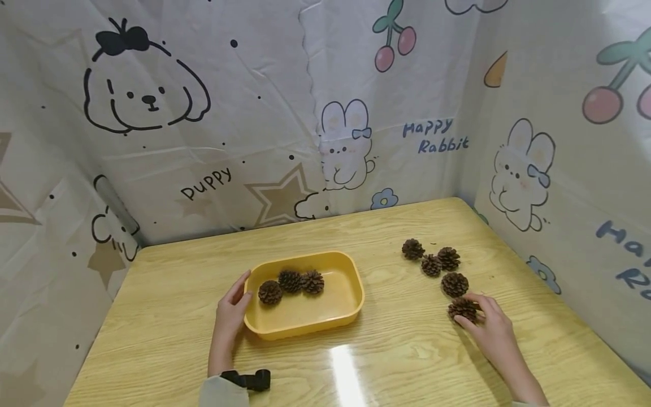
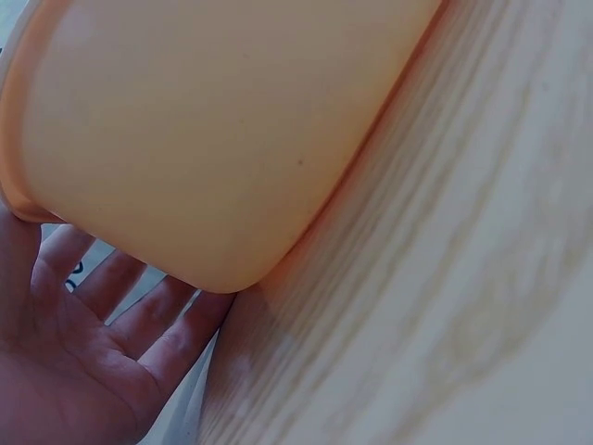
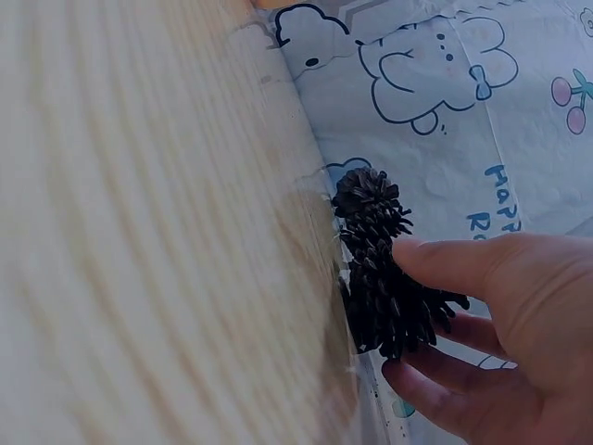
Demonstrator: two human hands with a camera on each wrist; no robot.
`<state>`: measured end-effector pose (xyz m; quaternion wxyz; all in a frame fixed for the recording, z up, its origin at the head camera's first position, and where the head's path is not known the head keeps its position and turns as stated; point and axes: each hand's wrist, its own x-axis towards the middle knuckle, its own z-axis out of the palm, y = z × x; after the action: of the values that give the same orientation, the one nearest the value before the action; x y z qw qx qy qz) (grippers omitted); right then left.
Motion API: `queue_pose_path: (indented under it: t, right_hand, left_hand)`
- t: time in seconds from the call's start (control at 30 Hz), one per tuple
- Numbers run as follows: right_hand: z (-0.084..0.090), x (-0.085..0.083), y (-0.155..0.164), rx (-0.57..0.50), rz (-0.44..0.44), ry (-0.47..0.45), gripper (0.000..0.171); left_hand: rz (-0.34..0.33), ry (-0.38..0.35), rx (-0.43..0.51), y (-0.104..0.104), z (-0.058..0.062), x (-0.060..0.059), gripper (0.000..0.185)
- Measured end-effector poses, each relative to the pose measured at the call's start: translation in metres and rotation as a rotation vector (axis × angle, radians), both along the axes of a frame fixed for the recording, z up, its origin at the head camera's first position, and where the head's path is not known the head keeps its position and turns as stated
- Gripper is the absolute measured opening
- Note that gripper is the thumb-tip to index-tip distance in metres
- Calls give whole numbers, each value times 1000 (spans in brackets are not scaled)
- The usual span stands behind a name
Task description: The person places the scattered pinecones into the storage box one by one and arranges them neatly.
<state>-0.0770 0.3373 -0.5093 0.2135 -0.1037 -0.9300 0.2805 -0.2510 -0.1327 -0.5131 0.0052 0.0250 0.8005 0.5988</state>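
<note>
Head view: nearest pine cone [image 1: 463,309] is pinched by the right hand [image 1: 492,330] at the tabletop's [image 1: 407,350] right side; yellow tray [image 1: 351,308], off to its left, is touched by the flat, spread left hand [image 1: 231,311].

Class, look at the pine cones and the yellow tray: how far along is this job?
Done: three pine cones lie in the yellow tray. In hand: the right hand pinches the nearest pine cone on the table, while the left hand rests open against the tray's end. Left: four more cones on the table beyond it.
</note>
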Motion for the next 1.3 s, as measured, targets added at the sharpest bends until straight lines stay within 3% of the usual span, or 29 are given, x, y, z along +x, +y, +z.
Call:
queue_pose_path:
  t: [0.23, 0.6, 0.9, 1.13, 1.3]
  right_hand:
    - [4, -3, -5, 7, 5, 17, 46]
    - [9, -4, -12, 27, 6, 95, 45]
    - [11, -24, -36, -55, 84, 192, 45]
    - [12, -43, -61, -100, 163, 320, 50]
    - [12, -56, -75, -98, 196, 379, 51]
  left_hand:
    - [-17, -47, 25, -2, 4, 0, 50]
    - [-24, -29, 66, 6, 0, -4, 50]
    - [1, 62, 52, 1, -1, -2, 48]
    - [-9, -13, 68, -3, 1, -4, 50]
    - [0, -22, 62, -2, 1, -4, 49]
